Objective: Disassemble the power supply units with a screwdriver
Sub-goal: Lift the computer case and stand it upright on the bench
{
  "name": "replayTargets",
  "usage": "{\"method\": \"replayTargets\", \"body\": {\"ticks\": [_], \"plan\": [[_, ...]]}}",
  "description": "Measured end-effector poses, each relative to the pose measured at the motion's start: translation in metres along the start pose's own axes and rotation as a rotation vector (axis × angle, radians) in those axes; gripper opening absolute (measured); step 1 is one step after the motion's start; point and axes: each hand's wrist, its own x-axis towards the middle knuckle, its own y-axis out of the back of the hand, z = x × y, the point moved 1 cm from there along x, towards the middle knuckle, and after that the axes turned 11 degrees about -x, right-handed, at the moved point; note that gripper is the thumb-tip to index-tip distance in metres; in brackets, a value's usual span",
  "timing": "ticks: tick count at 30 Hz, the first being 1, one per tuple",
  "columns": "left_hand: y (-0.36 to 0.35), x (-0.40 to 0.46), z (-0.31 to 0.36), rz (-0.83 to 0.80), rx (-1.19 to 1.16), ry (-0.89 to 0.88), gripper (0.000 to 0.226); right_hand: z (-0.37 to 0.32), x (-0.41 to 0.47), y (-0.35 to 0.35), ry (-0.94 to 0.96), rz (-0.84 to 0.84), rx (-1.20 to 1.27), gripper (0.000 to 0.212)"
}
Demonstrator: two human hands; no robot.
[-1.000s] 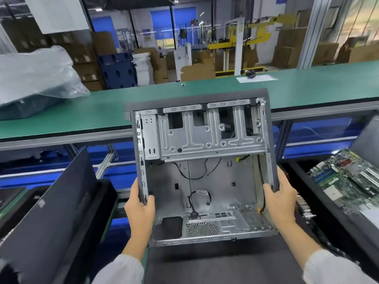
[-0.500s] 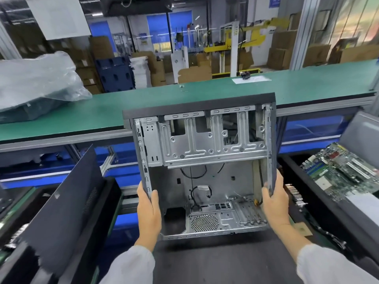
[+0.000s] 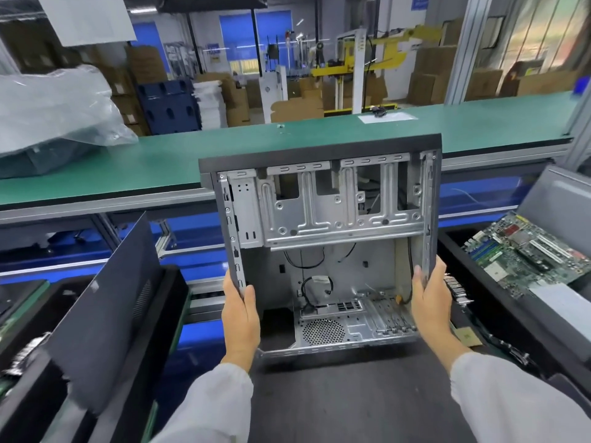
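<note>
An empty grey computer case (image 3: pixel 323 238) with its side open stands upright in front of me, its bare metal drive cage at the top and loose black cables inside. My left hand (image 3: pixel 240 318) grips its left edge low down, thumb on the front rim. My right hand (image 3: pixel 430 302) grips the right edge at about the same height. The case's lower end is near a dark mat (image 3: pixel 348 398). No screwdriver is in view.
A green conveyor bench (image 3: pixel 160 167) runs across behind the case. A dark side panel (image 3: pixel 105 318) leans in a black bin at left. A bin at right holds circuit boards (image 3: pixel 527 254). A plastic-wrapped bundle (image 3: pixel 54 110) lies on the bench's left end.
The case has shifted slightly to the right and looks a little more upright, with both hands keeping their grip on its side edges. My view has also moved a little.
</note>
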Motion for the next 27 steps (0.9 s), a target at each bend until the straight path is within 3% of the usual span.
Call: {"method": "replayTargets", "body": {"ticks": [5, 9, 13, 22, 27], "plan": [[0.005, -0.009, -0.005, -0.007, 0.014, 0.032, 0.051, 0.006, -0.011, 0.002, -0.027, -0.008, 0.069, 0.042], [0.008, -0.022, -0.012, -0.013, 0.037, 0.018, 0.057, 0.013, -0.02, 0.003, -0.071, 0.016, 0.143, 0.025], [0.01, -0.026, -0.013, -0.028, 0.042, 0.051, 0.057, 0.013, -0.021, 0.005, -0.087, 0.036, 0.148, 0.026], [0.021, -0.042, 0.003, -0.096, 0.053, 0.092, 0.052, 0.014, -0.023, 0.022, -0.097, -0.111, 0.093, 0.037], [0.033, -0.039, 0.012, -0.14, 0.141, 0.127, 0.032, 0.012, -0.017, 0.04, -0.07, -0.298, 0.059, 0.049]]}}
